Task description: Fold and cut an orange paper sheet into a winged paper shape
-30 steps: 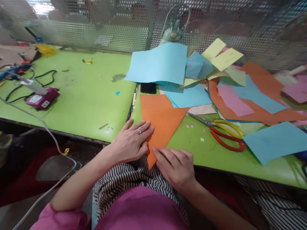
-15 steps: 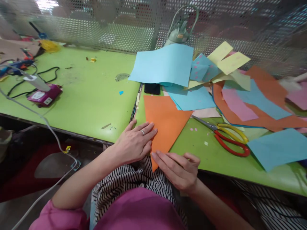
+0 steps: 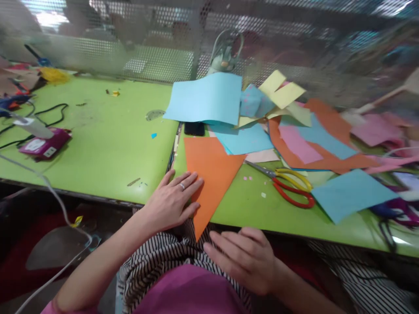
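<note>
Drawn off the orange paper [image 3: 214,172], the right hand [image 3: 245,257] hung beside its overhanging tip, grip apart, while the left hand [image 3: 172,198], spread flat, covered the left edge, presumably steadying the sheet on the worktop [image 3: 248,209].

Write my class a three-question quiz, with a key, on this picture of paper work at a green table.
1. Multiple choice: which hand touches the orange sheet nearest the person? (a) left only (b) right only (c) both
2. True or false: the scissors have one yellow handle and one red.
3. Fill the blank: the bottle with the loop handle stands behind a large sheet coloured ____.

Key:
1. a. The left hand has its fingers on it; the right hand is apart from it.
2. True.
3. Blue.
</note>
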`<state>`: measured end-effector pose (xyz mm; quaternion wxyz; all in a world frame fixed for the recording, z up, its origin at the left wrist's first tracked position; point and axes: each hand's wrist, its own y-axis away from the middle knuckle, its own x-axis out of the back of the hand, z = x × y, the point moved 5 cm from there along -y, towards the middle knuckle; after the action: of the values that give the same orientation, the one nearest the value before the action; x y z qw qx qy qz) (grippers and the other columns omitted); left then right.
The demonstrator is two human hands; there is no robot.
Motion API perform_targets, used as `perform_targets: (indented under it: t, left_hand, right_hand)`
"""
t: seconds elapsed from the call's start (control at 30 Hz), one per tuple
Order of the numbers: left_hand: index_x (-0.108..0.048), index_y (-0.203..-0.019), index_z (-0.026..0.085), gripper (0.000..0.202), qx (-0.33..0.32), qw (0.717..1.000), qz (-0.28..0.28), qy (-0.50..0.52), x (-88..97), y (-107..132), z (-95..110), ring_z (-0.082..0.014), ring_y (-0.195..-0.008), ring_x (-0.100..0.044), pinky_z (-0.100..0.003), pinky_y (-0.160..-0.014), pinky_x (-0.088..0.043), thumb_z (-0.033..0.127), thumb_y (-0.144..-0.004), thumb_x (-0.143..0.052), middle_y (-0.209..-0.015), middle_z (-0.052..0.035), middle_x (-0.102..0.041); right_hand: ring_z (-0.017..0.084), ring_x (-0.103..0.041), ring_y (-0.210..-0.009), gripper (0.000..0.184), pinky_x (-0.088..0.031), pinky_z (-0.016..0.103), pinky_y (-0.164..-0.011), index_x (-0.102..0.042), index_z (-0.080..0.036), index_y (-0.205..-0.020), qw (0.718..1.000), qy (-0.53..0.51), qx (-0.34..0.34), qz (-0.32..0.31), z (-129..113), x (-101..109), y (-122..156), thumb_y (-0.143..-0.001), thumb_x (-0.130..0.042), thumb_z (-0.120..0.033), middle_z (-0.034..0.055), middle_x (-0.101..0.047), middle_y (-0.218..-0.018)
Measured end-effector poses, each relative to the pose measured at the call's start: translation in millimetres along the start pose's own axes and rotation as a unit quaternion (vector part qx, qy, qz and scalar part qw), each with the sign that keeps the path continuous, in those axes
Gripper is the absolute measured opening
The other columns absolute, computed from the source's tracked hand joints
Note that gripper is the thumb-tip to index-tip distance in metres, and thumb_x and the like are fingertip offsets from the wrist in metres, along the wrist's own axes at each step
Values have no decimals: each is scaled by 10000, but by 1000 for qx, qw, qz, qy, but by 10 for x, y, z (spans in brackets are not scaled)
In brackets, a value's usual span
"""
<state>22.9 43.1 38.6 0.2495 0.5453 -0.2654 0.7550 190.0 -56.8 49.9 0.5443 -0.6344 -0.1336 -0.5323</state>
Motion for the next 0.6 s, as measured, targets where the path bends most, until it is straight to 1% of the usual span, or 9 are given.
perform_targets:
  t: [0.1,0.2,0.23,0.27,0.3,0.33,0.4,0.5,0.6]
  left_hand:
    - [-358,-1463,210,570,-4,999,27,-30,57,51,51,-291,-1431,-285,-546,-1166,-173,496,-972,-388,-1540,-106,-355]
    - [-306,-1491,225,822,-79,996,23,-40,11,153,265,-333,-1435,-260,-583,-1170,-130,706,-844,-464,-1560,-103,-314]
    - [-290,-1498,223,888,-104,993,21,-45,-32,193,346,-345,-1425,-279,-588,-1167,-145,731,-802,-505,-1556,-101,-323]
    - [-287,-1498,225,857,-111,992,18,-57,-88,227,405,-340,-1419,-296,-579,-1165,-173,675,-817,-549,-1557,-90,-323]
    - [-302,-1491,227,737,-110,991,19,-73,-143,256,445,-313,-1406,-332,-550,-1165,-212,540,-879,-566,-1549,-70,-344]
    - [-338,-1474,224,600,-105,990,34,-89,-180,281,464,-275,-1378,-389,-503,-1160,-261,385,-934,-543,-1524,-53,-393]
    - [-423,-1423,185,450,-109,987,67,-100,-208,330,457,-223,-1316,-478,-422,-1127,-354,216,-975,-453,-1449,-45,-501]
    - [-506,-1358,191,400,-116,985,100,-77,-97,424,322,-197,-1255,-545,-407,-1079,-435,134,-980,-391,-1354,-47,-595]
    - [-549,-1319,247,392,-116,986,118,-31,133,577,117,-206,-1265,-540,-443,-1067,-455,126,-966,-426,-1313,-32,-628]
  right_hand:
    - [143,-612,-927,248,-405,346,-882,-672,-263,-1102,993,73,-89,-27,367,224,51,-880,-591,-186,-30,-752,-1027]
    - [186,-631,-900,301,-431,368,-835,-647,-250,-1158,976,132,-164,-51,728,411,126,-867,-615,-179,14,-749,-1009]
    - [201,-633,-915,306,-439,378,-831,-639,-241,-1176,971,141,-184,-53,831,451,153,-877,-602,-186,31,-743,-1026]
    - [214,-632,-930,308,-446,389,-834,-633,-227,-1189,968,146,-198,-51,918,477,178,-885,-592,-198,48,-736,-1043]
    - [225,-631,-946,311,-451,399,-842,-629,-211,-1198,966,147,-205,-52,990,482,200,-891,-584,-211,62,-729,-1060]
    - [233,-629,-962,314,-454,407,-853,-625,-197,-1205,966,145,-205,-56,1049,471,219,-896,-577,-221,73,-722,-1077]
    - [244,-626,-989,325,-457,427,-878,-621,-187,-1219,967,139,-199,-70,1146,423,258,-904,-562,-234,84,-711,-1109]
    - [257,-628,-1006,341,-466,451,-881,-614,-188,-1240,966,138,-205,-81,1284,355,333,-915,-536,-259,101,-693,-1152]
    - [259,-635,-1017,357,-480,446,-868,-601,-160,-1255,966,136,-203,-82,1385,291,361,-934,-502,-281,123,-686,-1169]
